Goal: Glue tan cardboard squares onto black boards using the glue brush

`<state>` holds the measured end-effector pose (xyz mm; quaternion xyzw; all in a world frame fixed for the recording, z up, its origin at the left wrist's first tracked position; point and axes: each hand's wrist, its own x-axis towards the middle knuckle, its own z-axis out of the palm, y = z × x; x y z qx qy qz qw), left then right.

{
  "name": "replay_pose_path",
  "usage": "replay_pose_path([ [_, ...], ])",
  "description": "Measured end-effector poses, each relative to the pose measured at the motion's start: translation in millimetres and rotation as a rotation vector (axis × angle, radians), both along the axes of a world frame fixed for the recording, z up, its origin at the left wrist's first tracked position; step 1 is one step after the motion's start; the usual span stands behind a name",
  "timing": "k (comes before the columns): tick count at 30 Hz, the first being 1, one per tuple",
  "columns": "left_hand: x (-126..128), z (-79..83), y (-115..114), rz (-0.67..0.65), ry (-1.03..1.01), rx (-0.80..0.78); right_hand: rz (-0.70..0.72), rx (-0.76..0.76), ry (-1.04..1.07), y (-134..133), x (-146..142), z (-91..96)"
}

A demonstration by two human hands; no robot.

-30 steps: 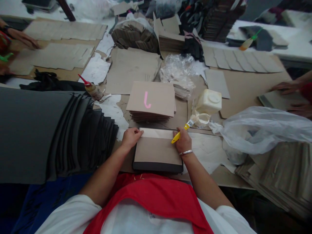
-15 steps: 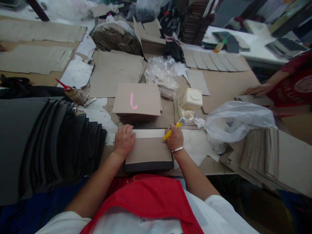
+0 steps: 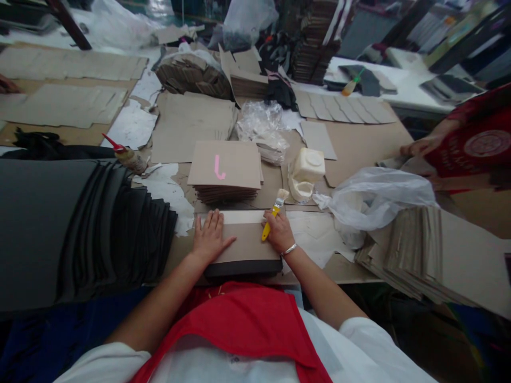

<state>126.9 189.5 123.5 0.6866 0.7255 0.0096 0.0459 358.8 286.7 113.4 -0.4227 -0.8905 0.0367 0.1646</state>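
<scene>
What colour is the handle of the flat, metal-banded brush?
The slim brush handle is yellow, showing best in the head view.

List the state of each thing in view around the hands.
Left hand: flat on the cardboard panel
Right hand: gripping the yellow brush
Yellow brush: held, bristles forward
Cardboard panel: lying over a black piece
Dark sheets: piled, edges fanned
Pink-marked boards: stacked
Red-tipped bottle: upright or lying, unclear
Clear plastic: crumpled

A white table (image 3: 413,89) at right rear, a dark slanting post (image 3: 68,24) at upper left, dim light.
</scene>
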Motion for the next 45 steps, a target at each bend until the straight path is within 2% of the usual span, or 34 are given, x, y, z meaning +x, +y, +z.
replay_pose_path([
  [5, 5.9, -2.0, -9.9, 0.017, -0.035, 0.118, -0.034, 0.002, -0.071, -2.2, -4.2, 6.6],
  [10, 1.1, 2.3, -20.1, -0.031, -0.07, 0.208, 0.055, 0.018, -0.073, -11.4, 14.1, 9.5],
  [13, 1.2, 6.6, -22.9, -0.057, -0.07, 0.228, -0.006, 0.073, -0.071, -20.2, 50.0, 7.9],
  [16, 9.1, 8.7, -18.1, -0.088, -0.071, 0.198, -0.157, 0.141, -0.12, -28.4, 102.2, 4.0],
  [19, 26.8, 7.4, -5.4, -0.149, -0.088, 0.114, -0.306, 0.149, -0.228, -36.3, 154.4, 2.4],
  [22, 49.9, 4.0, 10.4, -0.23, -0.124, -0.016, -0.411, 0.124, -0.302, -43.7, 182.9, 7.7],
  [24, 63.2, 2.4, 19.3, -0.255, -0.148, -0.083, -0.427, 0.126, -0.267, -46.0, 178.0, 13.6],
  [26, 71.9, 3.0, 25.3, -0.258, -0.165, -0.12, -0.37, 0.128, -0.159, -44.9, 151.4, 18.2],
  [30, 73.7, 12.5, 26.0, -0.277, -0.181, -0.135, -0.065, 0.05, 0.108, -37.2, 57.4, 15.5],
  [32, 65.8, 18.8, 22.0, -0.275, -0.18, -0.139, 0.059, -0.004, 0.155, -33.0, 12.1, 8.5],
  [35, 43.8, 27.9, 9.8, -0.254, -0.168, -0.163, 0.076, -0.029, 0.1, -23.4, -29.0, -4.1],
  [38, 22.8, 37.7, -12.8, -0.162, -0.135, -0.194, 0.022, -0.024, 0.009, -16.4, -31.0, -5.3],
  [41, 12.3, 39.5, -29.6, -0.07, -0.084, -0.2, -0.099, -0.066, -0.086, -18.2, -8.3, 8.9],
  [43, 11.6, 34.0, -29.0, -0.047, -0.063, -0.162, -0.216, -0.092, -0.096, -20.9, 8.2, 19.3],
  [45, 17.2, 26.7, -20.5, -0.084, -0.063, -0.104, -0.31, -0.086, -0.006, -24.9, 22.4, 27.3],
])
